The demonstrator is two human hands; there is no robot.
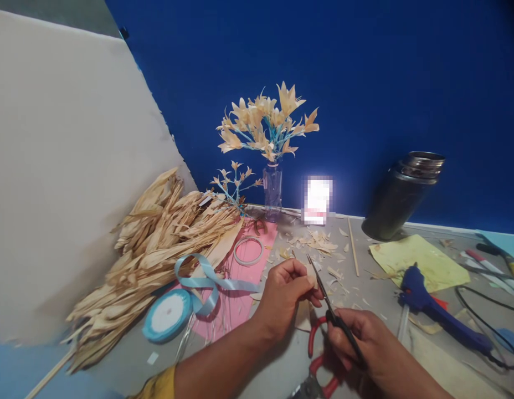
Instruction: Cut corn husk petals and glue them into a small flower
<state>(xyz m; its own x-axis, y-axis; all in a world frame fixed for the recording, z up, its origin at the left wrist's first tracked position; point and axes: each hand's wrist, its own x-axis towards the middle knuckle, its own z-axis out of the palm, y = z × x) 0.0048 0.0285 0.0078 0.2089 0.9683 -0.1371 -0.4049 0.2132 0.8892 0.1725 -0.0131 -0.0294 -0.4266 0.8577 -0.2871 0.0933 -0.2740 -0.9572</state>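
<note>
My left hand pinches a small pale piece of dried husk between thumb and fingers. Wrapped in my right hand are dark-handled scissors, their blades pointing up and away beside the husk piece. Whether the blades touch it I cannot tell. Below my hands lies a red-handled tool, partly covered by my right hand. Pale husk scraps are scattered just beyond the blades.
Dried corn husks are heaped at left, near a light-blue ribbon roll and pink paper. Husk flowers stand in a glass vase at the back. At right are a dark flask, yellow paper and a blue glue gun.
</note>
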